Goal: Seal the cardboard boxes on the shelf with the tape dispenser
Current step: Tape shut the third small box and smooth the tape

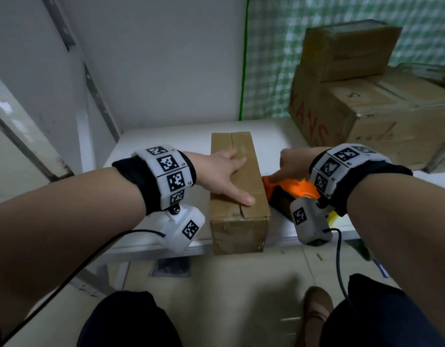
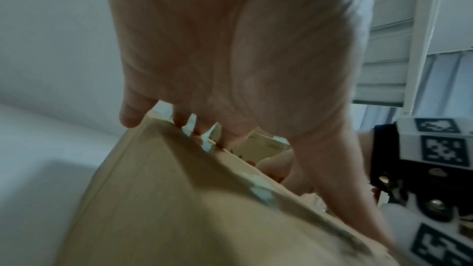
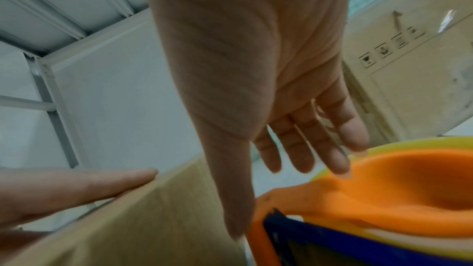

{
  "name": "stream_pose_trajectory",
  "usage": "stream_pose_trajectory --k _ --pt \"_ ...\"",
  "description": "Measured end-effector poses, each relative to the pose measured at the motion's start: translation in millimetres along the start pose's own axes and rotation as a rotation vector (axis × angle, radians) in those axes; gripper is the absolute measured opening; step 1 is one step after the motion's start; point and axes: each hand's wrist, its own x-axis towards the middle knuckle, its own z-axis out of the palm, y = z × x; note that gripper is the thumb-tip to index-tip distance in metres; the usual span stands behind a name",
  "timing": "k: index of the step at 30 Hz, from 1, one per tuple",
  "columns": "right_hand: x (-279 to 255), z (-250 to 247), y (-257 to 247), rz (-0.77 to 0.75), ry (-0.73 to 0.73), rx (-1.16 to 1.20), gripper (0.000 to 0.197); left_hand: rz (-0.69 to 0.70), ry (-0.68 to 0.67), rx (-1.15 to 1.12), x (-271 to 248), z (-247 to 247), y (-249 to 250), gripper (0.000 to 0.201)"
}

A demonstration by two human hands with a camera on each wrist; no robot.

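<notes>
Cardboard boxes (image 1: 371, 96) stacked behind dispenser (image 1: 289, 189)

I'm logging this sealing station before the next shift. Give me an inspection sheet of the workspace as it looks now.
Surface: white shelf, scuffed.
Job's things: narrow cardboard box, top seam untaped; orange tape dispenser beside it.
Clutter: stacked boxes at right rear.
Grippers: left hand flat on the box; right hand open over the dispenser, not gripping.
Cables: black wrist-camera cables hanging.
Surroundings: white wall, green checked curtain.
</notes>
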Motion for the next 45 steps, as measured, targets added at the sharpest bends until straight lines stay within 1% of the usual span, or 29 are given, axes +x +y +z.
stream_pose_trajectory --k 1,2,3,4,5,6,7,8,9,10,12,13,14,16,17,19,20,22,23,25,26,28,31,33,35,37,39,42,45 --pt "-10 3 -1 0.0 -0.041 -0.07 0.053 0.005 -0.018 0.028 -5 3 4 0.119" --pt "-21 5 -2 0.005 -0.095 -0.12 0.051 0.007 -0.033 0.055 -9 6 8 0.124" --pt "-30 7 -3 0.008 -0.124 -0.13 0.041 0.006 -0.043 0.077 -12 9 10 0.128" --pt "-39 8 -3 0.0 -0.131 -0.088 0.025 0.005 -0.046 0.09 -14 12 12 0.131" --pt "-54 6 -7 -0.047 -0.144 -0.107 0.014 0.003 -0.04 0.093 -15 15 13 0.133" --pt "-66 3 -15 -0.098 -0.136 -0.093 0.018 0.0 -0.026 0.089 -16 17 14 0.133" --pt "-77 4 -19 -0.131 -0.119 -0.033 0.029 -0.003 -0.011 0.082 -16 18 14 0.133" --pt "-107 -2 -31 -0.134 -0.135 0.04 0.037 -0.006 0.001 0.077 -16 19 14 0.132" --pt "-103 4 -28 -0.109 -0.123 0.079 0.041 -0.008 0.011 0.074 -15 19 14 0.13" --pt "-74 16 -15 -0.082 -0.092 0.08 0.041 -0.011 0.018 0.067 -15 18 14 0.128" --pt "-60 26 -4 -0.017 -0.033 0.056 0.029 -0.022 0.034 0.052 -14 16 13 0.124" --pt "-70 25 1 0.003 0.006 0.069 0.024 -0.026 0.045 0.048 -14 15 13 0.122" --pt "-69 27 4 0.019 -0.038 0.144 0.024 -0.031 0.057 0.046 -12 14 13 0.121" --pt "-57 34 -7 -0.041 -0.046 0.193 0.035 -0.042 0.072 0.043 -9 13 13 0.117" --pt "-54 36 -15 -0.073 -0.037 0.184 0.036 -0.048 0.079 0.044 -8 12 13 0.116" --pt "-41 41 -18 -0.102 -0.013 0.272 0.019 -0.064 0.105 0.045 -7 9 13 0.111" --pt "-44 43 -11 -0.104 -0.02 0.269 0.02 -0.07 0.124 0.046 -7 8 12 0.109" --pt "-50 44 5 -0.056 -0.001 0.276 0.036 -0.077 0.152 0.039 -7 5 10 0.106" --pt "-52 44 17 -0.006 0.076 0.282 0.042 -0.078 0.151 0.029 -7 5 9 0.105" --pt "-48 43 26 0.106 0.18 0.333 0.045 -0.085 0.12 -0.015 -8 4 6 0.104" --pt "-38 42 30 0.12 0.245 0.419 0.043 -0.089 0.103 -0.054 -9 4 4 0.102" --pt "-37 31 31 0.114 0.309 0.663 0.037 -0.09 0.098 -0.138 -12 1 1 0.091" --pt "-41 18 35 0.117 0.496 1.069 0.036 -0.075 0.162 -0.289 -14 -1 -1 0.071" --pt "-41 15 33 0.109 0.61 1.249 0.035 -0.106 0.228 -0.528 -13 -1 -3 0.069" --pt "-46 9 29 0.066 0.661 1.337 0.038 -0.162 0.335 -0.786 -12 -2 -6 0.071" --pt "-51 2 27 0.029 0.64 1.401 0.037 -0.191 0.478 -0.988 -12 -7 -9 0.066" --pt "-53 -3 26 -0.033 0.58 1.447 0.038 -0.18 0.546 -1.192 -13 -12 -12 0.058" --pt "-55 -5 22 -0.116 0.529 1.407 0.038 -0.121 0.48 -1.433 -19 -16 -12 0.052" --pt "-56 -4 20 -0.149 0.514 1.376 0.037 -0.09 0.401 -1.588 -25 -15 -11 0.034"
